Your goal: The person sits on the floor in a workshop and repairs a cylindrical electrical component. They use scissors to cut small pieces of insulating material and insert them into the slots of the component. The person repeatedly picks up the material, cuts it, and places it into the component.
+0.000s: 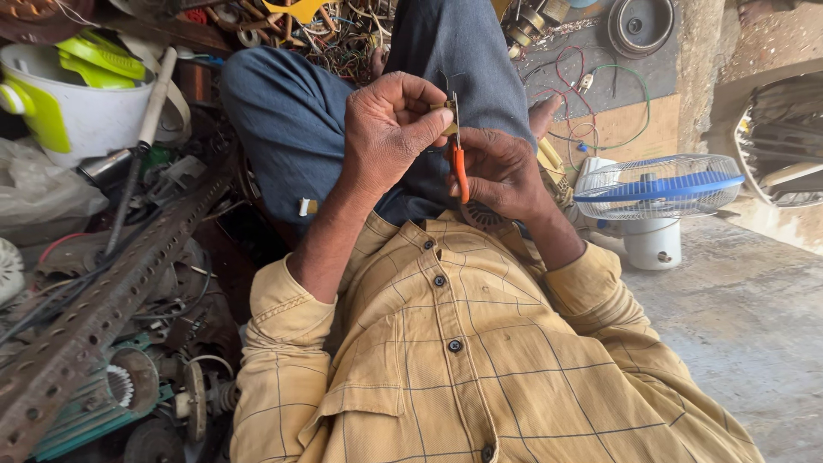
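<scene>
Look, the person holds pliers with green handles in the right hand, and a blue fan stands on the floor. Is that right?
Not quite. The pliers have orange handles, not green, as the head view shows. The rest holds: the right hand grips them, the left hand pinches a small part against their tip, and the blue fan stands on the floor.
</scene>
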